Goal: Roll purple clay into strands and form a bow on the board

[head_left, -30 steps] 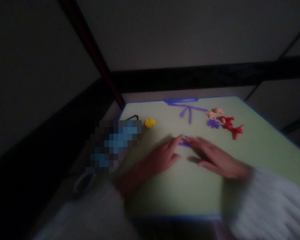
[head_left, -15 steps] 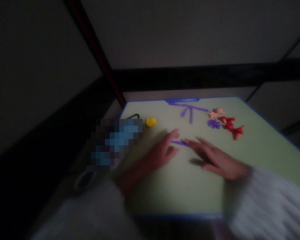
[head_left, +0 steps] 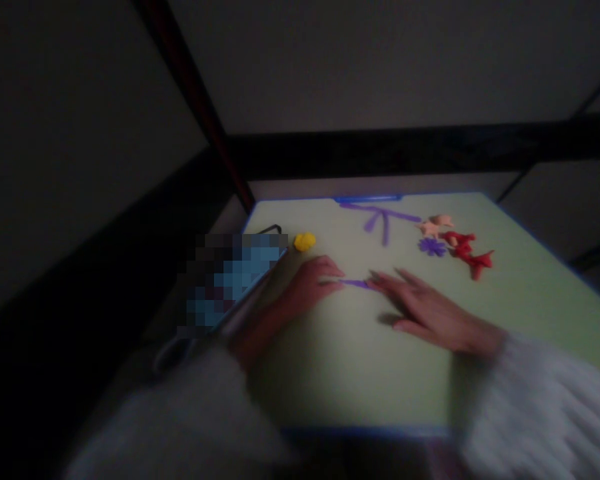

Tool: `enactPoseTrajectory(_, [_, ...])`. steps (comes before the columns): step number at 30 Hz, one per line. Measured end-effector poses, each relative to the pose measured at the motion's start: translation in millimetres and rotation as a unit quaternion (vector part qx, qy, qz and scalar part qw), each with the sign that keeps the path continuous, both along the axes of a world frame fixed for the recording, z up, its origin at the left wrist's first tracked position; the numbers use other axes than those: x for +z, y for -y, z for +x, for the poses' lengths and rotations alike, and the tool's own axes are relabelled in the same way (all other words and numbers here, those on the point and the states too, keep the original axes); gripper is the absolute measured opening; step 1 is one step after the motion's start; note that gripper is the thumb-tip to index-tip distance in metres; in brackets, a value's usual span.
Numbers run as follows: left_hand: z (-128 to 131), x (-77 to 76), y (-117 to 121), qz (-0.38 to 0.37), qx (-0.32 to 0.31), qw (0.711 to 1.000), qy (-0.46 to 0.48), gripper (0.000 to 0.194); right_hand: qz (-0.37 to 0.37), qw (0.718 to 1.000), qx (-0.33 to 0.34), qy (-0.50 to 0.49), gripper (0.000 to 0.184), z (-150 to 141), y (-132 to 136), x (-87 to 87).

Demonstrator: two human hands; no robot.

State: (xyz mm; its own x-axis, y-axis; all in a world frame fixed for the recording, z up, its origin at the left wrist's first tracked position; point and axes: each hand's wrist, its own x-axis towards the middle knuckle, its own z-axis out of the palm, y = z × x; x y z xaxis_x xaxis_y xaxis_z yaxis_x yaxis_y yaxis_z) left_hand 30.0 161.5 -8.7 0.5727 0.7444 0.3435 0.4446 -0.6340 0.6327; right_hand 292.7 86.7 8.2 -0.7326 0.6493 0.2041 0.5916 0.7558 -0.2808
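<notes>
A thin purple strip of what looks like modelling clay [head_left: 355, 283] lies on the pale table between my hands. Its left end sits between the thumb and fingertips of my left hand [head_left: 313, 283], which is closed in a pinch there. My right hand [head_left: 425, 307] is open, fingers stretched out, with the fingertips resting on the strip's right end and covering it. The thumb is held apart, lower down. Beyond my left hand is a yellow lump [head_left: 305, 241].
Longer purple strips [head_left: 380, 213] lie at the table's far side. To the right are a purple flower-like piece [head_left: 432, 247], pink pieces [head_left: 430, 228] and red shaped pieces [head_left: 464, 250]. A blurred-out device with a lit screen [head_left: 240, 273] stands at the left edge of the table [head_left: 360, 380].
My left hand's thumb and fingers have come together on the strip's left end; before, they were spread. My right hand has stayed nearly in place, fingertips still on the strip.
</notes>
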Motion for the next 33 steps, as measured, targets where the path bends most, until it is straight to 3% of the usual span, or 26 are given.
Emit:
enactPoseTrajectory(10, [4.8,5.4,3.4,-0.029,0.016,0.999,0.021,0.007,0.009,0.995,-0.028,-0.091,0.068,5.2,1.3,-0.5])
enactPoseTrajectory(16, [7.4,10.3,5.9,-0.042,0.01,0.999,0.027,0.005,0.022,0.999,-0.007,-0.04,0.069,4.6,-0.1,-3.3])
enactPoseTrajectory(20, [8.1,10.3,5.6,-0.047,0.01,0.998,0.027,0.007,0.019,0.999,-0.03,-0.028,0.065,1.6,-0.6,-2.6])
enactPoseTrajectory(29, [7.3,10.4,4.3,-0.036,0.013,0.999,0.02,0.006,-0.065,0.989,-0.046,-0.126,0.061,8.7,1.2,3.5])
enactPoseTrajectory(33, [7.3,8.6,3.2,-0.04,0.021,0.999,0.025,0.006,-0.03,0.993,-0.038,-0.108,0.065,7.0,0.2,2.0])
